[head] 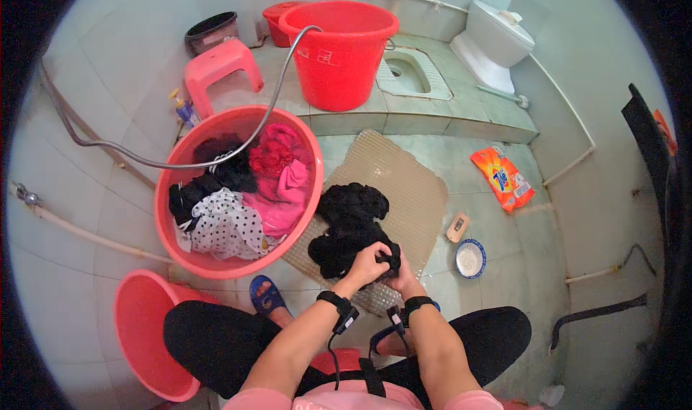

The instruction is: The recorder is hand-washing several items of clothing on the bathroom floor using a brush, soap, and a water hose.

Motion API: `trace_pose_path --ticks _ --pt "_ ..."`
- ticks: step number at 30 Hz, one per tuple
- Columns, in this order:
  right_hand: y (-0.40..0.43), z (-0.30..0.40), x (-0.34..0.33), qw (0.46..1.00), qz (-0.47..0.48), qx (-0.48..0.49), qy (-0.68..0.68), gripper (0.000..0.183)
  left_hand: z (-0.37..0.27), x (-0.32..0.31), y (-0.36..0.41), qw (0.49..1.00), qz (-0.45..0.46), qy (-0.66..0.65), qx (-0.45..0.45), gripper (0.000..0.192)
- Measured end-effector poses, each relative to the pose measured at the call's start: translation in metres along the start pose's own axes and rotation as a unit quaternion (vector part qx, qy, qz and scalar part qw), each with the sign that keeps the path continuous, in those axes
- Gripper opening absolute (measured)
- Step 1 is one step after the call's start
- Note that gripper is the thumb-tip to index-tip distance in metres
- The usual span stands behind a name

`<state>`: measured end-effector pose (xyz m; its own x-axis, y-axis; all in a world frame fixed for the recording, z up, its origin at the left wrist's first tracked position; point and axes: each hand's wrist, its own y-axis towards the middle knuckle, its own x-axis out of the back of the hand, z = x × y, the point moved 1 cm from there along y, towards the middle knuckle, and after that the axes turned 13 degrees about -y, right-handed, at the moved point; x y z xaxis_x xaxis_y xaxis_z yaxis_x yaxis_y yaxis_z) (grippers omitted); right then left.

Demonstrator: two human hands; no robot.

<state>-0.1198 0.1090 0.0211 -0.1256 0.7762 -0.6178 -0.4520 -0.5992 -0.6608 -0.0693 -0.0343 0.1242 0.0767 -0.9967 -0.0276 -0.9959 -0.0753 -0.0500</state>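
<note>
A bunched black garment (346, 231) lies on a beige textured mat (411, 188) on the tiled floor. My left hand (370, 265) grips the garment's near right end, thumb and fingers bent on the cloth. My right hand (403, 276) holds the same end from the right, its fingers partly hidden by the cloth. Left of the mat, a large pink basin (165, 220) contains wet clothes: a white polka-dot fabric (224, 229), pink cloth (275, 210) and black pieces. To the right are a scrubbing brush (458, 227) and a blue-rimmed bowl of white powder (470, 259).
A metal shower hose (130, 157) crosses the basin and reaches a tall red bucket (340, 74) on a raised tiled step. A pink stool (221, 69) stands beside it. An orange Tide detergent bag (500, 177) lies at right. Another pink tub (143, 334) stands near my left knee.
</note>
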Motion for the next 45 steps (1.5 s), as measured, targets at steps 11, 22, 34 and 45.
trace_pose_path --ticks 11,22,34,45 --pt "-0.074 0.107 -0.076 0.933 -0.135 0.323 0.080 0.023 0.065 0.062 0.019 0.974 -0.180 0.134 0.007 0.057" --pt "-0.191 0.194 -0.156 0.831 -0.034 0.555 0.000 0.016 0.149 0.128 0.004 0.874 -0.461 0.089 0.127 0.028" --pt "-0.110 0.136 -0.069 0.899 -0.250 0.345 -0.103 0.029 0.149 0.107 -0.022 0.897 -0.351 0.197 0.182 0.066" --pt "-0.105 0.211 -0.199 0.866 -0.062 0.490 -0.079 0.020 0.119 0.038 -0.031 0.979 0.019 0.148 0.137 0.040"
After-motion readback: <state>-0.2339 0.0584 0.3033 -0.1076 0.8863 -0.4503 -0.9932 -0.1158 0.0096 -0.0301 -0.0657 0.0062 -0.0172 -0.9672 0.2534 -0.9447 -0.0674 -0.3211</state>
